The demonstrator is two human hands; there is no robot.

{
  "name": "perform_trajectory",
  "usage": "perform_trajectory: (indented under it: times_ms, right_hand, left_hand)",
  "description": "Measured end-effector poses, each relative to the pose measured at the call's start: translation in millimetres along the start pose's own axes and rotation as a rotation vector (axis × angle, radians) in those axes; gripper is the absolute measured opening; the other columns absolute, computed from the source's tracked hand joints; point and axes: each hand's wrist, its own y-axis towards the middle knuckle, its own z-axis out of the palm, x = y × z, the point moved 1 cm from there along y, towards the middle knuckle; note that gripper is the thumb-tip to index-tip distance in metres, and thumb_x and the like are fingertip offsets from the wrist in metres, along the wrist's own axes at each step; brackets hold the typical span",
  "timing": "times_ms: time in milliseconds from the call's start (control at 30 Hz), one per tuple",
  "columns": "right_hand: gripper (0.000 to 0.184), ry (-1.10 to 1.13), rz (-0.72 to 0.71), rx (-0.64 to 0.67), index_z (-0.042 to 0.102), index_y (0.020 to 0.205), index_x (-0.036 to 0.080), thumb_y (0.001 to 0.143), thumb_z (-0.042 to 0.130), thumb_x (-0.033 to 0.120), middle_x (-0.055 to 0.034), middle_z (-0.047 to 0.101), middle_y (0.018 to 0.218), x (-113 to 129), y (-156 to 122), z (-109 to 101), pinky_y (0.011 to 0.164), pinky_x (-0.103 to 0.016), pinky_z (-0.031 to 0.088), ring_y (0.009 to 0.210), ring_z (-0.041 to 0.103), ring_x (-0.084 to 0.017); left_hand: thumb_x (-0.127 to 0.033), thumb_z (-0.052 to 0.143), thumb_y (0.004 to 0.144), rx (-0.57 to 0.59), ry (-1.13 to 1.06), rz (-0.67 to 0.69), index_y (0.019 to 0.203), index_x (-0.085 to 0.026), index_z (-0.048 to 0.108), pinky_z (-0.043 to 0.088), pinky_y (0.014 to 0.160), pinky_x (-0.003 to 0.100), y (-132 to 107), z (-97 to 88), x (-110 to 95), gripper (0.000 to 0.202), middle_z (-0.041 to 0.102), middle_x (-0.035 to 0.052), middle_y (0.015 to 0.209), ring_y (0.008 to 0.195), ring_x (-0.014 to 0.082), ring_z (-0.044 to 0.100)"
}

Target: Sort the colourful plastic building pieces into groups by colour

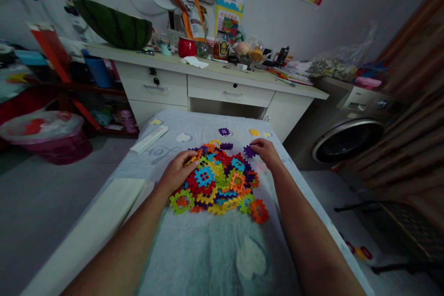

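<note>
A heap of colourful plastic interlocking building tiles (215, 180) lies on the cloth-covered table. My right hand (265, 151) pinches a purple tile (250, 151) just beyond the heap's right edge. On the left side of the heap rests my left hand (178, 173), its fingers curled at an orange-yellow tile (190, 161); whether it grips that tile I cannot make out. Past the pile, a flat purple tile (224, 132) and a yellow tile (254, 132) lie apart on the cloth. A blue window-shaped tile (204, 176) sits on top of the heap.
A white box-like strip (150, 139) lies at the table's far left, and a long white board (93, 231) runs along the left edge. Beyond stands a white desk (229, 90) with a watermelon piece (114, 25) and jars. A washing machine (347, 125) is at right.
</note>
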Motion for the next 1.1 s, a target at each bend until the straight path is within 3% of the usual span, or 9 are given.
perform_trajectory:
  times_ms: [200,400,567,800,900,1100]
  right_hand:
    - [0.015,-0.082,0.0,-0.085,0.063,0.075,0.017,0.064,0.066,0.026,0.004,0.057,0.057,5,8,5,0.052,-0.022,0.039,0.053,0.051,-0.011]
    - [0.009,-0.119,0.178,-0.074,0.055,0.071,0.019,0.068,0.063,0.015,0.0056,0.054,0.051,10,44,48,0.043,-0.02,0.039,0.044,0.055,-0.011]
    - [0.011,-0.2,0.165,-0.128,0.058,0.072,0.02,0.069,0.064,0.011,0.0045,0.055,0.05,6,75,76,0.048,-0.021,0.042,0.048,0.058,-0.012]
    - [0.015,-0.545,0.117,-0.301,0.065,0.083,0.017,0.074,0.058,0.007,-0.0077,0.07,0.076,5,107,76,0.064,-0.023,0.045,0.076,0.066,-0.018]
    - [0.012,-0.608,0.076,-0.227,0.067,0.079,0.017,0.073,0.062,0.009,-0.008,0.071,0.081,6,107,80,0.069,-0.023,0.045,0.083,0.066,-0.018]
    - [0.01,-0.63,-0.04,0.043,0.07,0.074,0.018,0.075,0.063,0.011,-0.0032,0.072,0.082,14,87,86,0.076,-0.024,0.046,0.081,0.064,-0.016]
  left_hand:
    - [-0.049,0.06,0.08,-0.009,0.012,-0.002,0.109,-0.021,0.065,0.044,0.103,0.042,0,-1.0,-6,0.041,0.066,0.0061,0.116,0.11,0.0247,0.06]
    - [-0.048,0.059,0.081,-0.013,0.007,-0.004,0.109,-0.021,0.065,0.043,0.103,0.042,-1,-1.0,-8,0.039,0.065,0.0063,0.117,0.112,0.025,0.059]
    - [-0.047,0.059,0.082,-0.01,0.004,-0.001,0.109,-0.021,0.064,0.044,0.102,0.041,-1,-0.7,-7,0.038,0.065,0.0059,0.116,0.112,0.025,0.06]
    - [-0.045,0.058,0.083,-0.007,0.021,0.009,0.109,-0.021,0.064,0.045,0.101,0.039,-1,-2.0,-11,0.036,0.065,0.0058,0.116,0.111,0.0243,0.06]
    - [-0.045,0.059,0.083,-0.007,0.024,0.018,0.109,-0.021,0.064,0.044,0.101,0.039,-1,-1.7,-10,0.035,0.064,0.0058,0.115,0.112,0.024,0.059]
    - [-0.044,0.059,0.083,-0.002,0.013,0.012,0.111,-0.02,0.063,0.044,0.102,0.04,0,-0.1,-5,0.036,0.064,0.0061,0.118,0.113,0.0241,0.059]
